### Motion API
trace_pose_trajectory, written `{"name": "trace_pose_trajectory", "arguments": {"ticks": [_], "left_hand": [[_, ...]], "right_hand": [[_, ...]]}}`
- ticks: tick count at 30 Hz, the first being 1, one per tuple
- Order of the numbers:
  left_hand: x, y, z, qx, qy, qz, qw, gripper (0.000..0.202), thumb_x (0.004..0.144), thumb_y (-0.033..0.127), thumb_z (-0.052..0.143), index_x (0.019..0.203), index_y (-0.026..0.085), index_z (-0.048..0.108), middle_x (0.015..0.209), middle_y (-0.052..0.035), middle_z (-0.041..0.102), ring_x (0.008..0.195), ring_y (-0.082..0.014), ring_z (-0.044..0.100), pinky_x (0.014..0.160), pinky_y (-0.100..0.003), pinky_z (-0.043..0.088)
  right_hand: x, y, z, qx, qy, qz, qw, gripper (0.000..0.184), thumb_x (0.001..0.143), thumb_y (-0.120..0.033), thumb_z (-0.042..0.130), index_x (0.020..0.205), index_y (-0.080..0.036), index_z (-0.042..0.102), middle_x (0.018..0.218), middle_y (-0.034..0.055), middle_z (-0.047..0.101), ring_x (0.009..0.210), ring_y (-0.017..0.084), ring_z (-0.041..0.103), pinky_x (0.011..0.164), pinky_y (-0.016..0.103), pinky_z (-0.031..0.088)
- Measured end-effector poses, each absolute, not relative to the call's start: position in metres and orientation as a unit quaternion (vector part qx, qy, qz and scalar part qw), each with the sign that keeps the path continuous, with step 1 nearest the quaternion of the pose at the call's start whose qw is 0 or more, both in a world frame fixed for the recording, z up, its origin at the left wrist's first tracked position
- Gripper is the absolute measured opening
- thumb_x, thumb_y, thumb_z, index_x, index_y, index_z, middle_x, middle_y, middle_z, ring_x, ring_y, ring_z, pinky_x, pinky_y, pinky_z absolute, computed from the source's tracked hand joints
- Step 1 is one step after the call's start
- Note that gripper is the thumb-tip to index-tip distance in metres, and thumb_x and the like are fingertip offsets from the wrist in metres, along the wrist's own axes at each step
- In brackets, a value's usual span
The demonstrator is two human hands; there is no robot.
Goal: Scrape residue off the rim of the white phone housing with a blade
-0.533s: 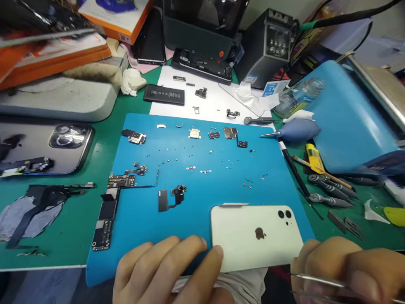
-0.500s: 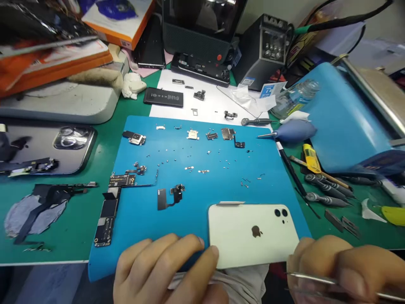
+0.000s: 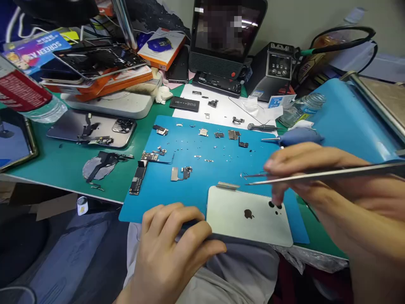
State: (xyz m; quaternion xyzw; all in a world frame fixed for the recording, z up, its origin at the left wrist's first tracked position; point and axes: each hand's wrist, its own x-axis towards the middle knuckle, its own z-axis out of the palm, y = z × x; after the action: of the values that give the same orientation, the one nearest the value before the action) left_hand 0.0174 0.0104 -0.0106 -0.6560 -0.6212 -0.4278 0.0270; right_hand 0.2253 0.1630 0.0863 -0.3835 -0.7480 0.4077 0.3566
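A white phone back [image 3: 249, 215] lies camera side up at the near edge of a blue work mat [image 3: 202, 198]. My left hand [image 3: 172, 249] rests with curled fingers at the mat's near edge, its fingertips against the phone's left end. My right hand [image 3: 303, 169] is closed on metal tweezers [image 3: 316, 175], whose tips point left over small screws on the mat, just above the phone. A logic board [image 3: 139, 177], a flex cable part [image 3: 181, 173] and several small brackets and screws are spread over the mat.
A grey phone housing [image 3: 95, 128] and a foil flex piece [image 3: 99, 166] lie on the green mat at left. A battery [image 3: 184, 103], a soldering station [image 3: 274, 69], a screen, a blue air blower [image 3: 297, 136], a bottle and stacked boxes crowd the back.
The view has pulled back and up. My right hand has risen from the near right corner and reached left with the tweezers over the mat. My left hand stays by the phone's left end.
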Motion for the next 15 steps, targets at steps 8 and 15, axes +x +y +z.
{"name": "trace_pose_trajectory", "arguments": {"ticks": [8, 15], "left_hand": [[0.022, 0.011, -0.014, -0.645, -0.626, -0.435, 0.055, 0.015, 0.114, 0.036, 0.070, 0.119, 0.031, 0.083, 0.110, -0.0019, 0.080, 0.109, -0.0160, 0.068, 0.103, -0.036, 0.043], [0.033, 0.011, -0.032, -0.613, -0.647, -0.448, 0.071, 0.023, 0.108, 0.029, 0.080, 0.119, 0.048, 0.085, 0.114, 0.0016, 0.068, 0.120, -0.0139, 0.061, 0.106, -0.034, 0.037]], "right_hand": [[0.187, 0.214, 0.081, -0.315, -0.759, 0.527, 0.216, 0.012, 0.106, -0.038, 0.079, 0.105, -0.034, 0.090, 0.108, 0.0001, 0.080, 0.094, 0.016, 0.082, 0.086, 0.023, 0.070], [0.182, 0.214, 0.068, -0.330, -0.779, 0.504, 0.174, 0.016, 0.109, -0.046, 0.076, 0.112, -0.037, 0.088, 0.107, 0.0008, 0.085, 0.097, 0.020, 0.085, 0.084, 0.024, 0.071]]}}
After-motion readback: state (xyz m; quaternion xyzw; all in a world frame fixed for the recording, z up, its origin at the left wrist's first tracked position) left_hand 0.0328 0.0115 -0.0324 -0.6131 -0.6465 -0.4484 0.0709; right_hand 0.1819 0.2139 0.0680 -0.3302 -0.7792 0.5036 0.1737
